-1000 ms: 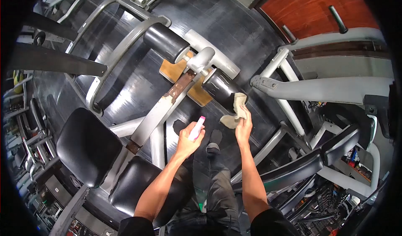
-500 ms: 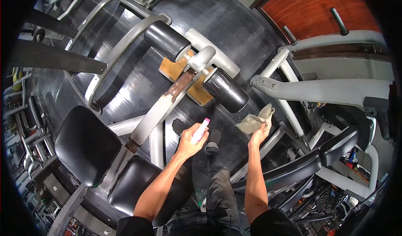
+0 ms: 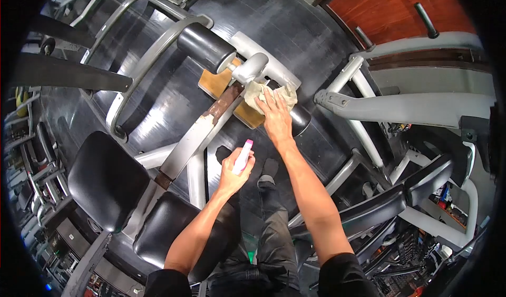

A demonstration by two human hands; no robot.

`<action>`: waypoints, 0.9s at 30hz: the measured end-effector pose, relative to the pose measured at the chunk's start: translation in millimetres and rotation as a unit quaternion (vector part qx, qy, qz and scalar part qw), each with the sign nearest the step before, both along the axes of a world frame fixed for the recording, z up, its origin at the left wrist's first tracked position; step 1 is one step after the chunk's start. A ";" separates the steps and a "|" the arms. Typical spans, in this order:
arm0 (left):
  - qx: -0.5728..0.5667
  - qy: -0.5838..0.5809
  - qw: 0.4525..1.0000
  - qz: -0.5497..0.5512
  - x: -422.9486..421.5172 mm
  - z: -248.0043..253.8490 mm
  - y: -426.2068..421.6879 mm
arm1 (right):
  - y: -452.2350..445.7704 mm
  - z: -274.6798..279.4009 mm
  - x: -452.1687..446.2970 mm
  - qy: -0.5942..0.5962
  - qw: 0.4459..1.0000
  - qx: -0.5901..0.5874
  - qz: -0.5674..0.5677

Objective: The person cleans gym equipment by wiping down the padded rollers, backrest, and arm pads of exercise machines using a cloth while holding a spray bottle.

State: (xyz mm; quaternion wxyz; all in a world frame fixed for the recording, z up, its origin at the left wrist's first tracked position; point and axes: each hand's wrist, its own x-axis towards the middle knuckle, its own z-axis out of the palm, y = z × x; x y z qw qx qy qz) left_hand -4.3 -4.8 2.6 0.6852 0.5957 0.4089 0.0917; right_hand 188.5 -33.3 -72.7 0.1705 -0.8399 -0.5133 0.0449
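Note:
My left hand (image 3: pixel 235 171) is closed around a white bottle (image 3: pixel 243 157) with a pink top, which points up and away from me above the floor. My right hand (image 3: pixel 276 119) holds a crumpled beige cloth (image 3: pixel 287 96) against the right black foam roller (image 3: pixel 301 119), its fingers spread over the cloth. The cloth covers much of that roller. On the other side of the machine's grey bracket (image 3: pixel 252 68) is a matching left roller (image 3: pixel 206 48). Below the rollers, a worn grey bar (image 3: pixel 191 143) runs back toward the seat.
A black padded seat (image 3: pixel 171 228) and backrest (image 3: pixel 108 181) stand at lower left. Another machine's grey frame (image 3: pixel 400 109) and long black pad (image 3: pixel 369 211) lie to the right. Yellow-brown footplates (image 3: pixel 214 82) sit beneath the rollers. My foot (image 3: pixel 270 166) is on the dark floor.
My right hand has moved left and forward with the cloth, from free air onto the right roller. My left hand has shifted slightly left with the bottle.

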 end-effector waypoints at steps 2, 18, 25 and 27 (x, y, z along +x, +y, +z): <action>0.003 -0.005 1.000 -0.013 1.1 -0.8 0.7 | -25.5 2.6 6.6 -0.014 1.000 -0.014 0.006; 0.014 -0.028 0.998 0.047 2.5 -3.7 -0.2 | -44.1 25.1 -1.6 0.057 0.992 0.112 0.013; 0.029 -0.022 0.998 0.046 2.4 0.4 5.8 | -67.3 -16.8 13.2 -0.102 0.939 -0.147 0.294; 0.022 -0.015 0.998 0.056 1.8 -2.4 4.6 | -106.8 -0.4 22.6 -0.092 0.926 -0.175 0.321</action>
